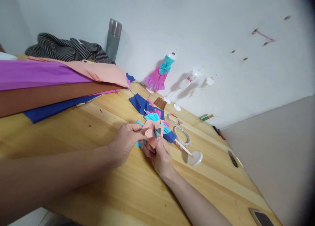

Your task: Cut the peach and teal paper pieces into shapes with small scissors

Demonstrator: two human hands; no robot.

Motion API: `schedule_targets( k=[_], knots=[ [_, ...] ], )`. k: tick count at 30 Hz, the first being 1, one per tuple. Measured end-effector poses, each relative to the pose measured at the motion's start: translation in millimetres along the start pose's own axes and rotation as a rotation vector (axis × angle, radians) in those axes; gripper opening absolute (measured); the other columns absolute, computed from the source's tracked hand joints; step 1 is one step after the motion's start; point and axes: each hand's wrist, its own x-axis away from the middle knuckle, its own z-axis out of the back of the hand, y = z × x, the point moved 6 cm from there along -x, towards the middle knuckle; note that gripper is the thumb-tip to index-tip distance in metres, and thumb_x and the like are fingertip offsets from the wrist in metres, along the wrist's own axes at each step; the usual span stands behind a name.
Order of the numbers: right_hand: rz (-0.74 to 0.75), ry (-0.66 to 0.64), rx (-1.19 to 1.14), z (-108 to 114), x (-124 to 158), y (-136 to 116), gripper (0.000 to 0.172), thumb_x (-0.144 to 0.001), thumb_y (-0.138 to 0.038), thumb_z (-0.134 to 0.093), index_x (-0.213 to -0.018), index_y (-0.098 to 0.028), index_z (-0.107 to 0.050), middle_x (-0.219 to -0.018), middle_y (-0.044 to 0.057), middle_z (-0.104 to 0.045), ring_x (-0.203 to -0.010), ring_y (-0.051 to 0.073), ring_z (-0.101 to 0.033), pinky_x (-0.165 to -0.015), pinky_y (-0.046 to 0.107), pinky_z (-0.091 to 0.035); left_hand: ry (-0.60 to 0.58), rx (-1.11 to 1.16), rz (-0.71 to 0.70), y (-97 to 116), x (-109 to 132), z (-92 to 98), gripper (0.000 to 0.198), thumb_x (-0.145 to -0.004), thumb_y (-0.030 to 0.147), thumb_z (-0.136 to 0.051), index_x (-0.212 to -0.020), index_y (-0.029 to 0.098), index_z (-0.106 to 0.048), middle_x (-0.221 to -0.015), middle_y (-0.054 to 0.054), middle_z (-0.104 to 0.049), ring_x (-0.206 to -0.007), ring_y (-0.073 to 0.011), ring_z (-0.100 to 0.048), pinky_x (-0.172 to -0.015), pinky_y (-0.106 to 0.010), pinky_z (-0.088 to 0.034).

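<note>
Peach paper [150, 124] is held at the fingertips of both hands, above the wooden table [128, 196]. Its left side is pinched by the thumb and forefinger of the left hand [126, 139]; its lower right side is gripped by the right hand [161, 155], the thumb bent over it and the other fingers curled beneath. Turquoise scraps [139, 144] are seen just beside the left fingertips. Directly beyond the fingers, pleated turquoise paper [153, 116] and dark blue paper [139, 103] are bunched. To their right, a white round base [195, 158] on a rod and two tape rolls [188, 139] are found. Well beyond the fingers, a pink-skirted figure [157, 77] is propped near the wall.
</note>
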Motion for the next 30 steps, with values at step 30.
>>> schedule_targets(
  k=[30],
  knots=[
    [-0.008,-0.027,-0.162,-6.0,-0.6,-4.1,0.054,-0.084,-0.06,-0.058,-0.058,-0.021,-0.032,-0.053,-0.009,-0.018,-0.043,0.006,-0.014,-0.04,0.022,-0.013,0.06,-0.073,-0.012,-1.8,-1.1,5.1,0.04,-0.068,0.05,-0.074,-0.057,0.013,-0.061,-0.054,-0.003,-0.06,-0.051,-0.0151,-0.058,-0.051,-0.027,-0.046]
  ],
)
